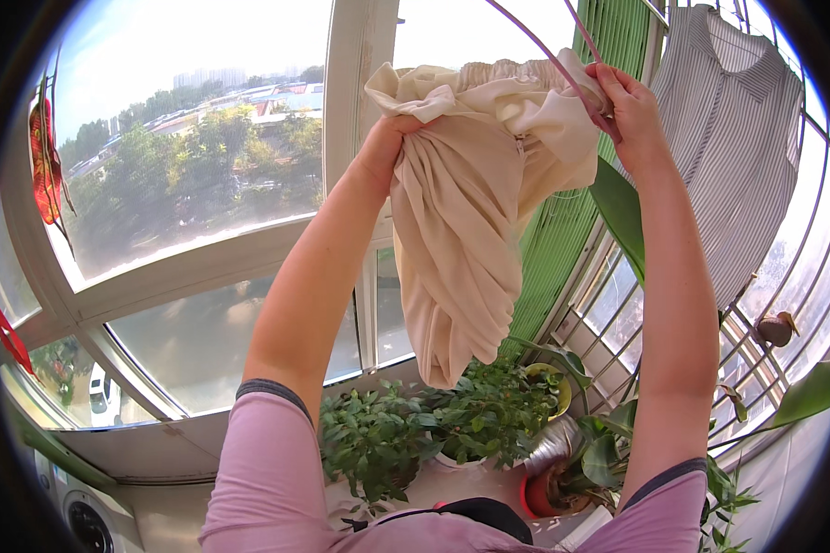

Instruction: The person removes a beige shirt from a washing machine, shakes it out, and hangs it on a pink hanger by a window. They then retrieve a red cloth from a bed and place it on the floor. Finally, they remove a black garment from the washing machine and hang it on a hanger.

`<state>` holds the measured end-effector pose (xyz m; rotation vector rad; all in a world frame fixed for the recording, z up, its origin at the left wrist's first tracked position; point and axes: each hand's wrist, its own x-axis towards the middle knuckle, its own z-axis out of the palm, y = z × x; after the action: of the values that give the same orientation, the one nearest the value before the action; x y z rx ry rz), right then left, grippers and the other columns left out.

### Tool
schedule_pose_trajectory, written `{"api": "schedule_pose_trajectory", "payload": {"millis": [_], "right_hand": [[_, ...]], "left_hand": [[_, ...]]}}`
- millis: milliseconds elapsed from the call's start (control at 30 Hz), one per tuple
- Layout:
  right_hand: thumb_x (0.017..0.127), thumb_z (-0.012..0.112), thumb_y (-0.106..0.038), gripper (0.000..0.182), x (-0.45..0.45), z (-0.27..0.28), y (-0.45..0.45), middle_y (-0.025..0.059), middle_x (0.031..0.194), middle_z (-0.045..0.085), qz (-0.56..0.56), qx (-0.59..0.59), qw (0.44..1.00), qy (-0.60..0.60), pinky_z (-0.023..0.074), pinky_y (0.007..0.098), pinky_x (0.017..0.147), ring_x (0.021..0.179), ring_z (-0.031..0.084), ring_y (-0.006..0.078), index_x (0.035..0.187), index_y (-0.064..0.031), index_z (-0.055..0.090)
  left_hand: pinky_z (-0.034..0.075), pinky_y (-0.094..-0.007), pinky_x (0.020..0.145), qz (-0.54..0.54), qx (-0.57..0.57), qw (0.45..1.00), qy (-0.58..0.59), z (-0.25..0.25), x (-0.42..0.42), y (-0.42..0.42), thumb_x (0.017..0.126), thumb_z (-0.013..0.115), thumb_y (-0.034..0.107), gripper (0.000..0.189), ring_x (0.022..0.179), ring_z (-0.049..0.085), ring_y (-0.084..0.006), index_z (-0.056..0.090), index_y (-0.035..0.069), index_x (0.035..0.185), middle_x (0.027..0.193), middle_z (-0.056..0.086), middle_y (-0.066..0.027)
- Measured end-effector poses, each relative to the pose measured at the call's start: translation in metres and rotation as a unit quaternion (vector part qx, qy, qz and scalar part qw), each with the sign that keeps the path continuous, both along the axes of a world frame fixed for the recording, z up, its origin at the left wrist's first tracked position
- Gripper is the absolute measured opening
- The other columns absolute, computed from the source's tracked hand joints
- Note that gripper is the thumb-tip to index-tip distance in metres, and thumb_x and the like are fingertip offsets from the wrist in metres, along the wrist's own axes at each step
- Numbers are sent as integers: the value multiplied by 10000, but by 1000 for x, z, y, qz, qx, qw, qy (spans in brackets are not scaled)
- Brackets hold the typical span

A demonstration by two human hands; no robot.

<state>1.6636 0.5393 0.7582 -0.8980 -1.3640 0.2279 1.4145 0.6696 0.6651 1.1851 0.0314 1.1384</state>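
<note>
A cream cloth garment (pixel 456 228) with a gathered elastic waistband hangs between my raised hands, its lower part twisted and bunched. My left hand (pixel 394 142) grips its left upper edge, the fingers partly hidden by folds. At the garment's upper right, my right hand (pixel 626 114) holds a pinkish hanger (pixel 546 52), with the fingertips at the cloth edge. Part of the hanger crosses in front of the waistband. Its top lies beyond the picture's edge.
A striped sleeveless shirt (pixel 726 138) hangs at right by a barred window. Potted leafy plants (pixel 380 435) stand below, near a red pot (pixel 543 491). Large windows fill the left. A washing machine (pixel 86 515) is at lower left, and a green curtain (pixel 560 242) hangs behind.
</note>
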Motion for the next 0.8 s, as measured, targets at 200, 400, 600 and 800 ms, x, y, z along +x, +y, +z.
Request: {"api": "schedule_pose_trajectory", "payload": {"millis": [200, 400, 600, 800], "right_hand": [[973, 569, -296, 283, 3, 20, -7, 38, 904, 640, -1, 6, 1000, -19, 531, 250, 628, 680, 595, 123, 1061, -52, 684], [965, 577, -363, 344, 10, 11, -8, 22, 874, 605, 239, -131, 958, -85, 467, 225, 554, 578, 531, 85, 1120, -70, 670], [958, 605, -321, 326, -23, -36, 17, 16, 799, 608, 277, -227, 934, -22, 450, 230, 532, 582, 526, 87, 1140, -58, 670], [982, 560, -225, 275, -11, -24, 43, 57, 775, 652, 130, -52, 990, -26, 468, 226, 522, 583, 566, 113, 1000, 14, 696]], "left_hand": [[561, -369, 845, 65, 121, 991, -3, 8, -10, 18, 851, 628, 75, 450, 1013, 642, -233, 500, 48, 1282, 1155, 619, -101], [560, -358, 856, 128, 64, 989, -46, 31, 8, -17, 878, 540, 103, 360, 979, 665, -244, 547, 7, 1225, 1122, 647, -136], [548, -362, 825, 43, 74, 990, -114, 34, 37, -9, 876, 538, 77, 286, 971, 651, -270, 573, -12, 1145, 1076, 653, -149], [532, -393, 871, 107, 21, 994, -26, 45, 35, -58, 888, 596, 209, 398, 1017, 639, -278, 557, -15, 1215, 1138, 640, -152]]}}
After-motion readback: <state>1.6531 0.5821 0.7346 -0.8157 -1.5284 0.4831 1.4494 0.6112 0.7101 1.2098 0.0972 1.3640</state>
